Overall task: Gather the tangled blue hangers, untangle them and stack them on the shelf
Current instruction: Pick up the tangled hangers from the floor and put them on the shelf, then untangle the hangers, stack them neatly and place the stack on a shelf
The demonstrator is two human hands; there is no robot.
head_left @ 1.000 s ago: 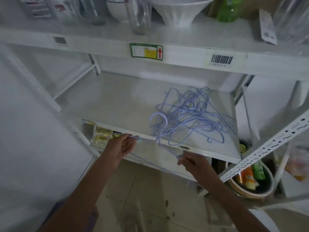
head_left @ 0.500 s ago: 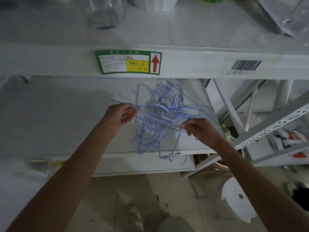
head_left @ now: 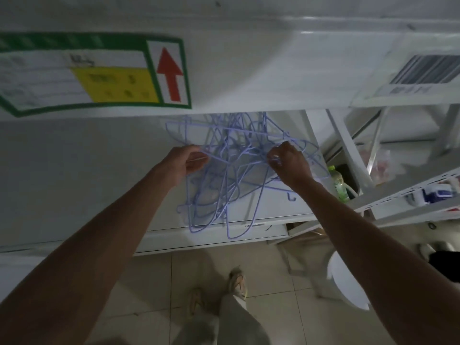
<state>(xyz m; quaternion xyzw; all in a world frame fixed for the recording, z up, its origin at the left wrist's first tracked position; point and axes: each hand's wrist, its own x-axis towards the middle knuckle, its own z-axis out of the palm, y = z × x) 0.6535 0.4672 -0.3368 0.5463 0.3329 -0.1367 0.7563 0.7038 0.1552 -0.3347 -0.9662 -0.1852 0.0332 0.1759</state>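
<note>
White metal shelving fills the view; the shelf (head_left: 74, 185) carries the tangled blue hangers (head_left: 231, 175), whose lower loops overhang its front edge. Left hand (head_left: 185, 161) is pinched on wires at the tangle's left; right hand (head_left: 290, 163) is clamped on wires at its right. Lower right, a green bottle (head_left: 338, 183) stands in a partly hidden container. Compared with half a second earlier, both hands sit closer together and the camera is nearer.

dim room | white metal shelving (head_left: 273, 78) | tiled floor (head_left: 154, 290) (beige)
</note>
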